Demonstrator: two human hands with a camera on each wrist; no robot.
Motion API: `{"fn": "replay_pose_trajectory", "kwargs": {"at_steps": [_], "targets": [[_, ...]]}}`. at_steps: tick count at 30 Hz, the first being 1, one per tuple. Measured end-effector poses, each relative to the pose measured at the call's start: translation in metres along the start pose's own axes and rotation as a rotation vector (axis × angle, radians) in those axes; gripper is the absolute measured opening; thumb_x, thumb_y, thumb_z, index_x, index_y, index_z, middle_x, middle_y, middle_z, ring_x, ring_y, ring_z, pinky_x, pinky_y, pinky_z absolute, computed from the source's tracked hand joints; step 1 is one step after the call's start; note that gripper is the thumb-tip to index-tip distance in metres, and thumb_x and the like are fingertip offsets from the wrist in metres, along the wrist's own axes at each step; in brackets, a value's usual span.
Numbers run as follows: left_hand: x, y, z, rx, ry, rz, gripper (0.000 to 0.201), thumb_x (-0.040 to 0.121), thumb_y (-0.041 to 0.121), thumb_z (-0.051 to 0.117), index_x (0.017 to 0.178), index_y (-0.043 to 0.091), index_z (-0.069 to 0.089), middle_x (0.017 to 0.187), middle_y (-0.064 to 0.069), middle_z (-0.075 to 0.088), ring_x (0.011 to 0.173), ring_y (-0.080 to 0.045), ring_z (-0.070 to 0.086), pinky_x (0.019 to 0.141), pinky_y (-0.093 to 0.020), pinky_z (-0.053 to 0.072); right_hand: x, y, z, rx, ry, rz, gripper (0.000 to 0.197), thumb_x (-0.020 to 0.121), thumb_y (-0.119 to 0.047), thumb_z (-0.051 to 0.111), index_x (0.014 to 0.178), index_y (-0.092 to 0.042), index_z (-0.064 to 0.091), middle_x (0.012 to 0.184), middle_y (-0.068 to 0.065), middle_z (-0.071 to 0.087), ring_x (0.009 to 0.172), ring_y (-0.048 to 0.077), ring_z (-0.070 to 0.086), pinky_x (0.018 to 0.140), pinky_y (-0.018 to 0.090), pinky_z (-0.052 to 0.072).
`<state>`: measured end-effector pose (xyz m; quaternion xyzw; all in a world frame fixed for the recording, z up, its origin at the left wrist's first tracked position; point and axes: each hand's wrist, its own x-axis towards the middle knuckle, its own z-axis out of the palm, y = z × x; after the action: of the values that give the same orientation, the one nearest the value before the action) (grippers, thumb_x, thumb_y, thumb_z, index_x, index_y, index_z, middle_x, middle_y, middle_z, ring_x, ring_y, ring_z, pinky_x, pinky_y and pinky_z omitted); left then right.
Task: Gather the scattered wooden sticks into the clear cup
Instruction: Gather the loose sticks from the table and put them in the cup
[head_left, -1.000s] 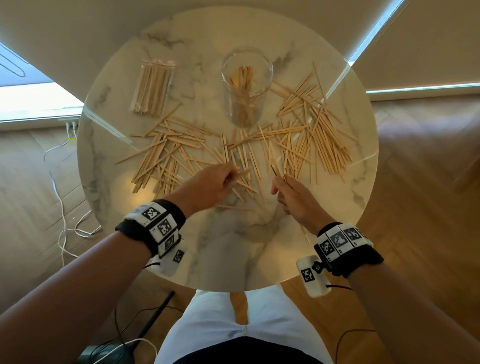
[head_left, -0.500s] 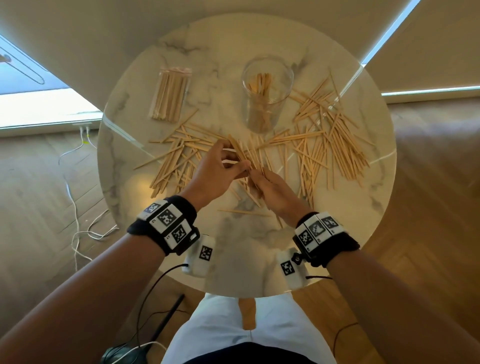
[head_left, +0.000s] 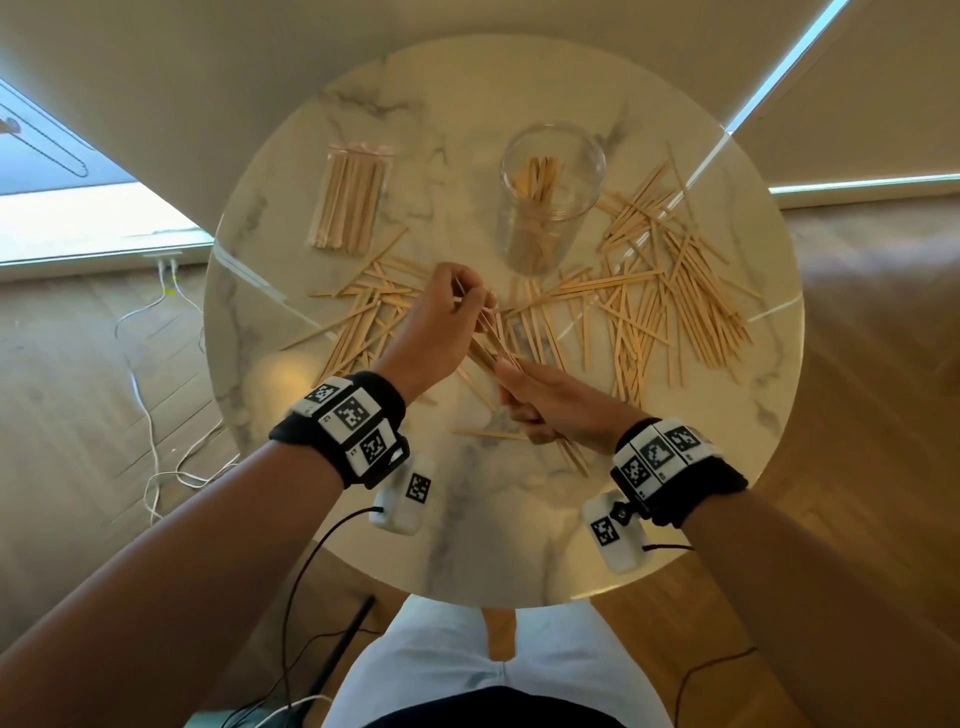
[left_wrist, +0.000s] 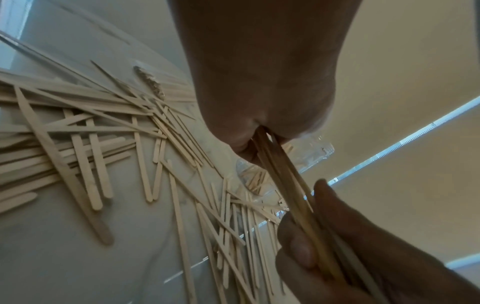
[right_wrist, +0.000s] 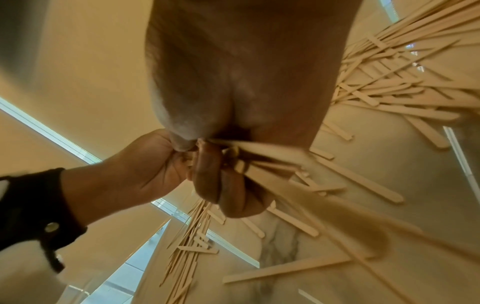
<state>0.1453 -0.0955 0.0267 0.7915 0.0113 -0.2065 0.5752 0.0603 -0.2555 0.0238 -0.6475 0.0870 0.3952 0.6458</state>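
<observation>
A clear cup stands upright at the back middle of the round marble table, with several wooden sticks inside. Loose sticks lie scattered across the table's middle and right. Both hands meet above the table's middle on one small bundle of sticks. My left hand pinches the bundle's far end. My right hand grips its near end, whose tips stick out behind the hand. The bundle slants from upper left to lower right, lifted off the table.
A clear packet of sticks lies at the back left. One lone stick lies near the right hand. White cables run on the wooden floor at the left. My lap sits against the table's near edge.
The two hands came together from apart and lifted off the table. The left hand now holds the top of the bundle that the right hand grips.
</observation>
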Motion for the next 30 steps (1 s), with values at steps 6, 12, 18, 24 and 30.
{"fn": "replay_pose_trajectory", "kwargs": {"at_steps": [6, 12, 18, 24, 30], "targets": [[-0.001, -0.008, 0.002, 0.036, -0.173, 0.033, 0.029, 0.106, 0.022, 0.039, 0.100, 0.012, 0.065, 0.097, -0.002, 0.075, 0.095, -0.023, 0.068, 0.092, -0.038, 0.056, 0.015, -0.010, -0.005, -0.135, 0.021, 0.025, 0.027, 0.109, -0.035, 0.046, 0.094, -0.013, 0.042, 0.063, -0.003, 0.037, 0.050, 0.011, 0.039, 0.051, 0.029, 0.040], [-0.003, -0.008, 0.003, 0.209, -0.332, 0.070, 0.048, 0.109, 0.048, 0.029, 0.118, 0.027, 0.071, 0.124, 0.016, 0.068, 0.120, 0.007, 0.055, 0.106, -0.019, 0.039, 0.019, -0.010, -0.003, -0.155, -0.019, 0.055, 0.030, 0.109, -0.029, 0.049, 0.084, -0.013, 0.044, 0.057, -0.003, 0.042, 0.044, 0.012, 0.048, 0.048, 0.027, 0.041], [0.006, -0.022, -0.005, 0.354, -0.171, 0.127, 0.034, 0.109, 0.029, 0.040, 0.136, 0.021, 0.058, 0.137, 0.010, 0.058, 0.123, 0.000, 0.050, 0.096, -0.007, 0.033, 0.020, 0.001, -0.022, -0.330, 0.222, 0.137, 0.026, 0.107, -0.035, 0.046, 0.094, -0.013, 0.054, 0.064, 0.000, 0.042, 0.044, 0.010, 0.037, 0.045, 0.027, 0.033], [0.011, -0.058, -0.002, 1.093, -0.590, 0.477, 0.074, 0.081, -0.005, 0.055, 0.148, 0.027, 0.050, 0.158, 0.005, 0.041, 0.144, -0.025, 0.035, 0.116, -0.048, 0.030, 0.010, 0.026, -0.051, -0.349, 0.478, 0.200, 0.025, 0.101, -0.039, 0.052, 0.103, -0.015, 0.062, 0.073, -0.003, 0.055, 0.061, 0.014, 0.051, 0.056, 0.028, 0.040], [0.023, -0.052, 0.008, 1.358, -0.520, 0.797, 0.059, 0.075, 0.030, 0.077, 0.132, 0.028, 0.061, 0.127, 0.000, 0.063, 0.115, -0.029, 0.055, 0.096, -0.046, 0.045, 0.010, 0.031, -0.054, -0.230, 0.515, 0.201, 0.022, 0.098, -0.038, 0.056, 0.085, -0.021, 0.056, 0.065, -0.003, 0.050, 0.051, 0.014, 0.046, 0.047, 0.027, 0.039]]}}
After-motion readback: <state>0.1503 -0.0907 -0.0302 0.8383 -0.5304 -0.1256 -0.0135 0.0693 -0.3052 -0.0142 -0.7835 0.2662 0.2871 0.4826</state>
